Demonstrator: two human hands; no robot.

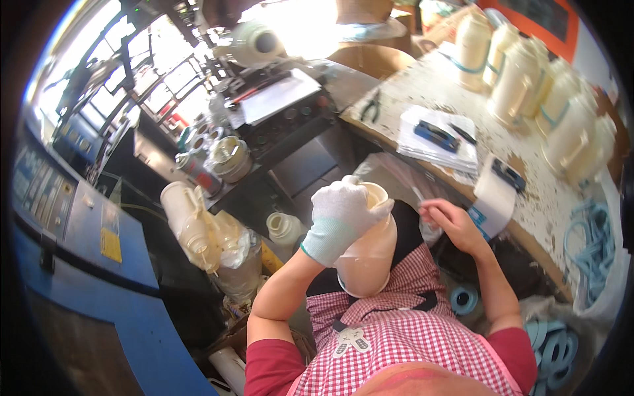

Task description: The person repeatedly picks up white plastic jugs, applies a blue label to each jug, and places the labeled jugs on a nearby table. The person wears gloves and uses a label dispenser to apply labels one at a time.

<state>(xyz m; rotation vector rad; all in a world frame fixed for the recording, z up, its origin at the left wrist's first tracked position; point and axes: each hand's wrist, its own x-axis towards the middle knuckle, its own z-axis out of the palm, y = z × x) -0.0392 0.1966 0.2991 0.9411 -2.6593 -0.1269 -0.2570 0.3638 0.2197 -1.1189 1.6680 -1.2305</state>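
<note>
My left hand (pixel 342 213), in a pale knitted glove, grips the neck of a cream plastic jug (pixel 366 262). The jug stands tilted on my lap, its round mouth upward and its base against the checked apron (pixel 391 336). Part of the neck is hidden by the glove. To the right of the jug, my bare right hand (pixel 448 220) has its fingers pinched together around a thin, light-coloured tool (pixel 417 194). The tool is blurred, so its exact kind is unclear. The right hand is apart from the jug, near the table edge.
Several cream jugs (pixel 515 81) stand on the worktable (pixel 381 131), beside pliers (pixel 370 108), papers (pixel 411 141) and blue plastic strips (pixel 589 252). On the left are a blue machine (pixel 119 307), cans (pixel 230 158) and a bag of plastic pieces (pixel 237 272). Blue rings (pixel 550 351) lie lower right.
</note>
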